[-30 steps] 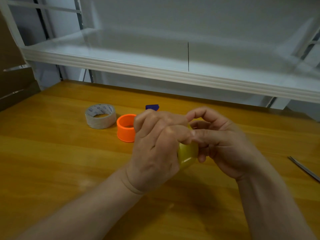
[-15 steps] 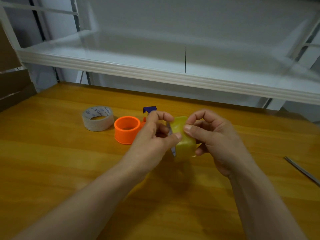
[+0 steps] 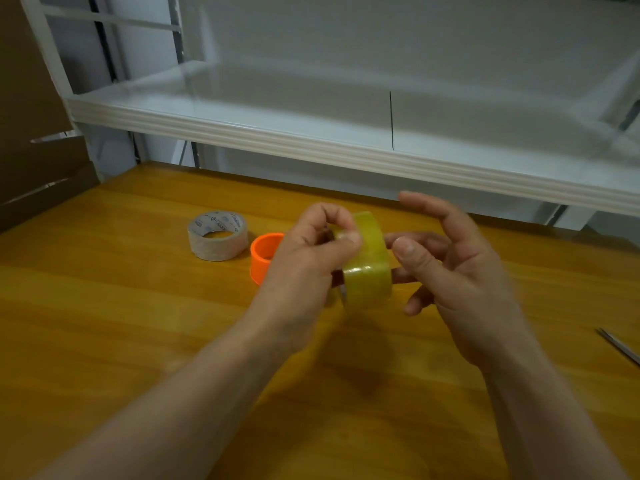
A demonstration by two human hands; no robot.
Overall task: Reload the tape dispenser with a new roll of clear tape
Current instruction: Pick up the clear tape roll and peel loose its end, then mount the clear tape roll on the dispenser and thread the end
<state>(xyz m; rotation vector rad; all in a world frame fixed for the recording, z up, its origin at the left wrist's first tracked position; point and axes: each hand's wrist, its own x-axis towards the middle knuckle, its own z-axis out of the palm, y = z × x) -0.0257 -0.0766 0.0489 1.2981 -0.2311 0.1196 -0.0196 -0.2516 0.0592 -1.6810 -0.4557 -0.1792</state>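
Partly hidden dispenser, left hand gripping roll

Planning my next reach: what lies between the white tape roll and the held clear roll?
Head view: an orange ring on the table, then the left hand pinching the clear roll.

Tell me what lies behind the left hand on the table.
Part of an orange ring shows behind the left hand, which grips the tape roll; the ring's right side is covered.
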